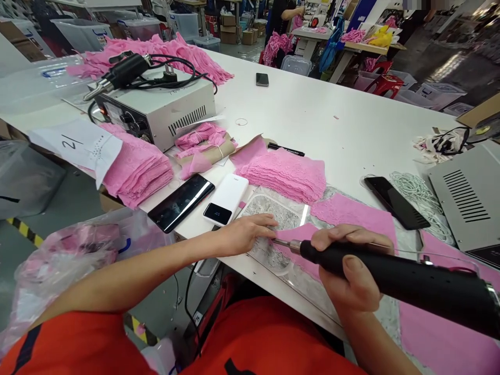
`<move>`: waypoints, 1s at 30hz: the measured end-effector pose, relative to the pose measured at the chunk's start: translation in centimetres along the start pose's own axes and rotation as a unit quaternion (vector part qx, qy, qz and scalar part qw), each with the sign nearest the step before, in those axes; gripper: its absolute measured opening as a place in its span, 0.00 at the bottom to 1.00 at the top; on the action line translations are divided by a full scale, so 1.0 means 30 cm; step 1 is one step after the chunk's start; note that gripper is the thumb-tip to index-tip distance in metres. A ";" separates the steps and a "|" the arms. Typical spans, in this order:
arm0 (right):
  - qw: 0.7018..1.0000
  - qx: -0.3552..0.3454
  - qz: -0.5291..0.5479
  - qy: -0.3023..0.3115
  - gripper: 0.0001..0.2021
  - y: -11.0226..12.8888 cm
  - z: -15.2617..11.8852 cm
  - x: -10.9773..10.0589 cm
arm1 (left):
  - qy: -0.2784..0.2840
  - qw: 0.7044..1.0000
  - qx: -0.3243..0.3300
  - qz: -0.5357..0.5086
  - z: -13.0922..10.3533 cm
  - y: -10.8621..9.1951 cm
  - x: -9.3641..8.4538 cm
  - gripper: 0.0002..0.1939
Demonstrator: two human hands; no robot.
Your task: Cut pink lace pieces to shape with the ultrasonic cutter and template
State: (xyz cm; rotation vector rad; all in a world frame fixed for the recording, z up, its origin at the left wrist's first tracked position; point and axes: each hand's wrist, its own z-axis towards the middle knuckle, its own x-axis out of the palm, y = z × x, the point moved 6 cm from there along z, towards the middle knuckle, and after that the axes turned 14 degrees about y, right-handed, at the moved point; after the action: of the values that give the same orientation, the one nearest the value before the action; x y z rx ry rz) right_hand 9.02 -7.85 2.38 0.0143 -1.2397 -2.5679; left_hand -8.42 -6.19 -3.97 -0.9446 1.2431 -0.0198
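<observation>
My right hand [355, 265] is wrapped round a thick black pen-like power tool [390, 276] with a metal tip and a cable. The tip touches a small pink fabric piece [299, 234] on a grey speckled board. My left hand [250, 233] lies with its fingers stretched out, fingertips at the left edge of that piece beside the tip. Under them sits a clear template frame [303, 214]. Behind it stands a stack of pink lace-edged pieces [285, 174]. Another pink piece [355, 211] lies to the right, partly behind my right hand.
A black phone [182, 203] and a white power bank [230, 195] lie left of the board. Further left are a pink stack [135, 174] under marked paper and a grey control box [164, 107] bearing a second tool [125, 73]. Another phone [396, 203] and box [466, 192] stand right.
</observation>
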 end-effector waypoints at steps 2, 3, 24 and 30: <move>1.000 0.001 0.001 -0.002 0.08 -0.003 -0.001 -0.001 | 0.001 1.000 -0.005 -0.003 0.000 0.002 0.001 0.31; 1.000 0.002 -0.001 -0.002 0.08 -0.003 -0.002 -0.001 | 0.000 1.000 -0.008 -0.005 0.000 0.003 0.001 0.31; 0.998 0.009 -0.041 0.040 0.05 0.003 0.001 0.009 | -0.014 1.000 -0.019 0.009 0.006 0.009 0.009 0.29; 0.999 0.002 -0.023 0.049 0.07 0.012 0.003 0.014 | -0.016 0.999 -0.018 0.030 -0.002 0.009 0.005 0.30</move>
State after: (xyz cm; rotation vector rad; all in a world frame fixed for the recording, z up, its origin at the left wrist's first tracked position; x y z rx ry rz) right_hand 8.71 -8.12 2.76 0.1681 -1.2218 -2.5703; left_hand -8.54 -6.12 -4.24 -0.9357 1.2448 0.0647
